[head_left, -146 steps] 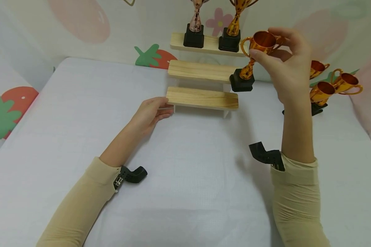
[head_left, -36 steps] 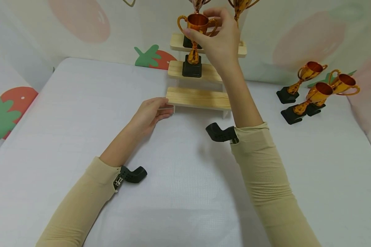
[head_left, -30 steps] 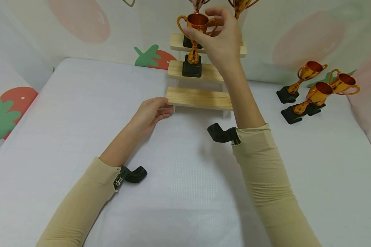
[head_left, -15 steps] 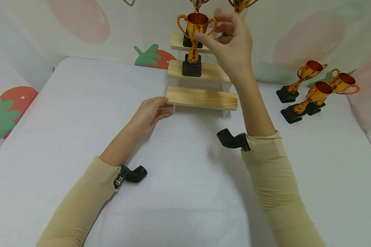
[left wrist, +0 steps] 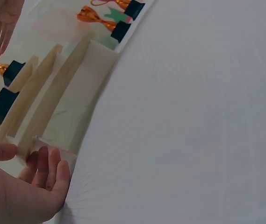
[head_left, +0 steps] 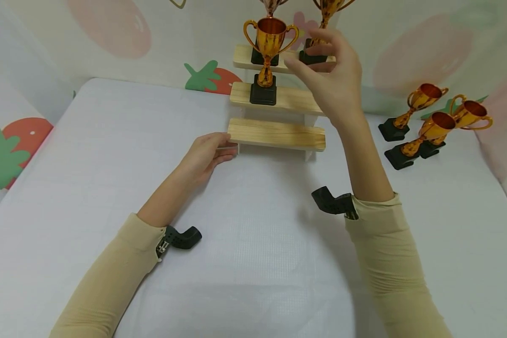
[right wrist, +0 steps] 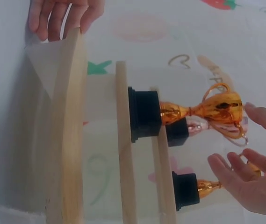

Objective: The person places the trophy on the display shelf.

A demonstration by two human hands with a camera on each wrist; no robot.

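Note:
A three-step wooden display stand (head_left: pixel 276 134) stands at the back of the table. My left hand (head_left: pixel 203 157) grips the left end of its lowest shelf, with the thumb on the board and the fingers around the end below it, as the left wrist view shows. On the middle shelf, toward the left, a gold two-handled trophy (head_left: pixel 270 40) stands upright on its black base. My right hand (head_left: pixel 340 77) is just right of this trophy, apart from it, with fingers spread and nothing in them. Behind, the top shelf bears a rose-coloured trophy (head_left: pixel 272 6) and another gold trophy (head_left: pixel 327 11).
Several more gold trophies stand close together on the table at the right, among them a front one (head_left: pixel 437 126) and a left one (head_left: pixel 424 96). A white cloth (head_left: pixel 236 244) covers the table. A printed curtain (head_left: pixel 186 37) hangs right behind the stand.
My right hand brought the gold trophy from the right onto the middle shelf, let go of it and drew back to the right. My left hand stays at the lowest shelf.

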